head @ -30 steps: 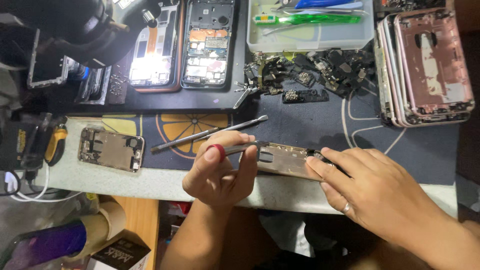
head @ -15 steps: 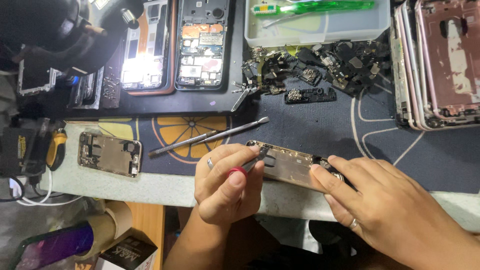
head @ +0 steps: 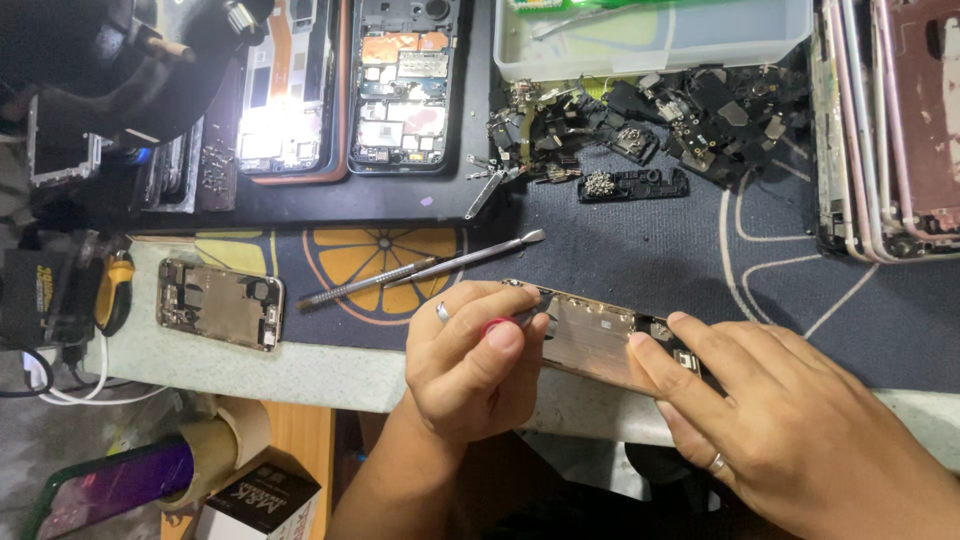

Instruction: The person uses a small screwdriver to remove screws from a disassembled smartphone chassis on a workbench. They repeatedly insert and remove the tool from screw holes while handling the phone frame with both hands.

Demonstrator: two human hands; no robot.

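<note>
A gold phone housing point(head: 592, 335) lies at the near edge of the dark mat. My left hand point(head: 470, 365) is curled around a small red-handled tool point(head: 498, 327) whose tip rests at the housing's left end. My right hand point(head: 775, 420) presses its fingers on the housing's right end and holds it down. A ring shows on each hand.
A metal spudger point(head: 425, 270) lies on the mat above my left hand. A second gold housing point(head: 220, 303) sits to the left. Two opened phones point(head: 405, 85), a heap of small dark parts point(head: 650, 120), a clear plastic tray point(head: 650, 40) and stacked pink housings point(head: 890, 130) line the back.
My left hand has closed around the red-handled tool and set it against the housing's left end. My right hand stays on the housing's right end.
</note>
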